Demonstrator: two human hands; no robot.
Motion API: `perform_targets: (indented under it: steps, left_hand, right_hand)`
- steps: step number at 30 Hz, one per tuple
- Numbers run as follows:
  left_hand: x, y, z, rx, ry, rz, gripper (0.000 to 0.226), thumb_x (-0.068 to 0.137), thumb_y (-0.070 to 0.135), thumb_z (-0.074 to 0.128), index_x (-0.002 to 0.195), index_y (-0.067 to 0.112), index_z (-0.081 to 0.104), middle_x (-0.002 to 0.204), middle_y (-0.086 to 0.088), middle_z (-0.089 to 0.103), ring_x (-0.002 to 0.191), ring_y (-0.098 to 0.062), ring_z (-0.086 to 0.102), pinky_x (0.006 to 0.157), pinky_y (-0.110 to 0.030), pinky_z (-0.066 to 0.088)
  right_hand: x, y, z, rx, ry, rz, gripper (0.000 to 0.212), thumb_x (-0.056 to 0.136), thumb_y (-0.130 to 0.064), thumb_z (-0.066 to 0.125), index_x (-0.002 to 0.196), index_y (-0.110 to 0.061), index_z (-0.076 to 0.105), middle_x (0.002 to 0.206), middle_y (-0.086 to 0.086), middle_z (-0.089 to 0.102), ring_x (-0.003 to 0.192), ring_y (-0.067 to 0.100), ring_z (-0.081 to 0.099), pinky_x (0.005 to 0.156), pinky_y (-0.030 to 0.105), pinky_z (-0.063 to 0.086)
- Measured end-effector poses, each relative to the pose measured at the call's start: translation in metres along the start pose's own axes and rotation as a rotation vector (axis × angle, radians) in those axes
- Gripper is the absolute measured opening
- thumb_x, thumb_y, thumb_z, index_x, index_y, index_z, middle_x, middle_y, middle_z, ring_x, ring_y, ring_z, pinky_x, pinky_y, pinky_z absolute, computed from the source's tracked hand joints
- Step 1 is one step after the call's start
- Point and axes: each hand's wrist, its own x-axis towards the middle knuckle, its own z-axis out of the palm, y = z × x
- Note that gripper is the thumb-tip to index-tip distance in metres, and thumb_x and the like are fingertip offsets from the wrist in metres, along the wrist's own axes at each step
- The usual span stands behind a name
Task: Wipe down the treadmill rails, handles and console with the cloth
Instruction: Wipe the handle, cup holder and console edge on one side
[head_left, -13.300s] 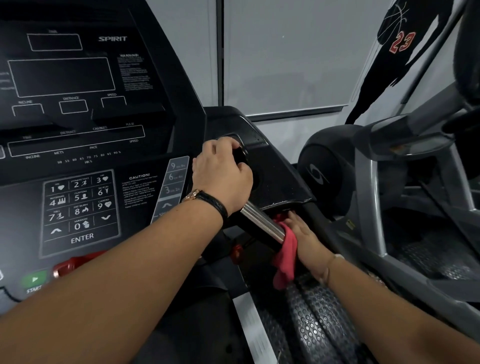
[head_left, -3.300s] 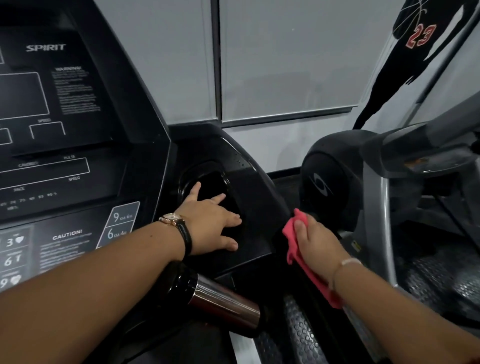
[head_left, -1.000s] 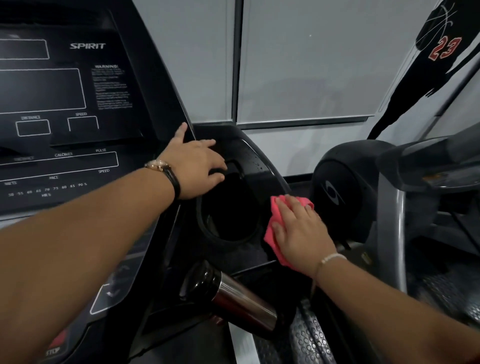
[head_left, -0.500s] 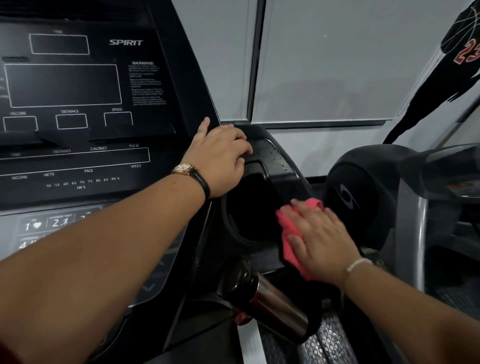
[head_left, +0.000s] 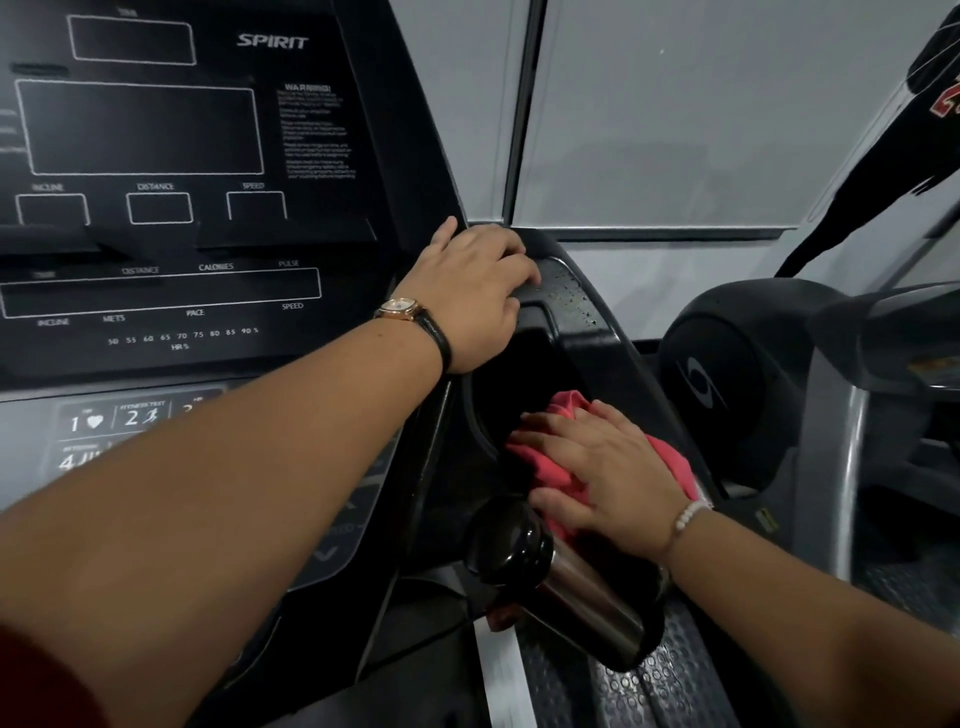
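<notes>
A grey gym wall backs the treadmill console (head_left: 156, 208). Beside the console's cup holder (head_left: 524, 384), the right hand (head_left: 608, 473) presses the pink cloth (head_left: 550, 467) flat, fingers spread; the left hand (head_left: 472, 296) rests open on the holder's upper rim. Risk: dragging the cloth inward could snag it on the holder's edge.

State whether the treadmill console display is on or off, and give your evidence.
Off, as far as the view shows. The console readout windows are all dark, with only printed outlines and labels visible; no lit digits appear.

black treadmill console panel (head_left: 322, 171): "SPIRIT", "WARNING!", "INCLINE", "DISTANCE", "SPEED", "CALORIES", "PULSE", "METS", "PACE", "50–90 %", "HR %" | grey console keypad (head_left: 111, 421): "1", "2", "4", "FITNESS TEST"
</notes>
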Motion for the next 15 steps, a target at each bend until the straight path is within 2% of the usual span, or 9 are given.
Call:
perform_targets:
  steps: [2,4,5,8,9,11,13,15]
  left_hand:
    - [0.001,0.001,0.0,0.011,-0.007,-0.003,0.033,0.091,0.026,0.047,0.123,0.032,0.053,0.131,0.007,0.041,0.133,-0.013,0.027,0.115,-0.042,-0.002]
    - [0.001,0.001,0.001,0.032,-0.007,-0.001,0.034,0.09,0.027,0.047,0.123,0.032,0.052,0.131,0.007,0.04,0.134,-0.014,0.026,0.115,-0.042,-0.003]
    - [0.001,0.001,0.002,0.037,-0.002,0.0,0.034,0.09,0.028,0.047,0.123,0.032,0.052,0.131,0.006,0.04,0.134,-0.015,0.026,0.115,-0.042,-0.002]
    - [0.0,0.001,0.003,0.034,0.014,-0.001,0.034,0.09,0.027,0.047,0.123,0.032,0.053,0.13,0.006,0.041,0.134,-0.015,0.026,0.115,-0.041,-0.002]
    - [0.0,0.001,0.002,0.03,0.016,-0.001,0.034,0.09,0.027,0.046,0.123,0.032,0.053,0.13,0.006,0.041,0.134,-0.015,0.027,0.115,-0.04,-0.002]
    - [0.0,0.001,0.001,0.021,0.018,-0.001,0.034,0.09,0.025,0.046,0.122,0.032,0.054,0.129,0.007,0.042,0.133,-0.015,0.028,0.116,-0.04,-0.002]
    - [-0.001,0.001,0.001,0.017,0.015,0.002,0.034,0.09,0.024,0.045,0.121,0.032,0.055,0.128,0.007,0.043,0.132,-0.015,0.028,0.116,-0.041,-0.002]
    - [0.0,0.001,0.002,0.022,0.016,0.001,0.034,0.089,0.023,0.045,0.121,0.032,0.054,0.127,0.007,0.043,0.132,-0.015,0.028,0.115,-0.041,-0.002]
  right_hand:
    - [0.006,-0.007,0.004,-0.04,0.009,-0.022,0.068,0.083,-0.071,0.025,0.131,-0.03,0.05,0.133,-0.005,0.053,0.12,0.018,0.052,0.106,0.045,0.032]
    - [0.013,-0.016,0.007,-0.085,0.045,0.003,0.066,0.081,-0.066,0.032,0.123,-0.019,0.051,0.12,0.008,0.06,0.104,0.027,0.061,0.09,0.043,0.047]
    - [0.019,-0.02,0.009,-0.083,0.092,0.043,0.066,0.079,-0.065,0.033,0.12,-0.015,0.047,0.117,0.013,0.058,0.101,0.031,0.061,0.085,0.042,0.049]
    - [0.033,-0.035,0.006,0.073,0.093,0.219,0.076,0.076,-0.072,0.023,0.118,-0.012,0.043,0.123,0.012,0.044,0.109,0.03,0.05,0.091,0.041,0.042]
    - [0.034,-0.034,0.006,0.1,0.087,0.218,0.079,0.075,-0.076,0.02,0.117,-0.013,0.043,0.123,0.009,0.042,0.109,0.028,0.048,0.093,0.04,0.04]
    - [0.032,-0.032,0.001,0.116,0.055,0.047,0.078,0.077,-0.081,0.018,0.117,-0.018,0.042,0.123,0.008,0.044,0.107,0.026,0.049,0.091,0.037,0.041]
    - [0.026,-0.021,0.001,0.131,0.021,-0.181,0.059,0.087,-0.068,0.024,0.121,-0.022,0.042,0.129,0.006,0.046,0.11,0.023,0.049,0.092,0.034,0.043]
    - [0.02,-0.009,-0.002,0.134,-0.002,-0.282,0.05,0.092,-0.058,0.03,0.127,-0.025,0.044,0.136,0.005,0.044,0.115,0.019,0.05,0.095,0.029,0.043]
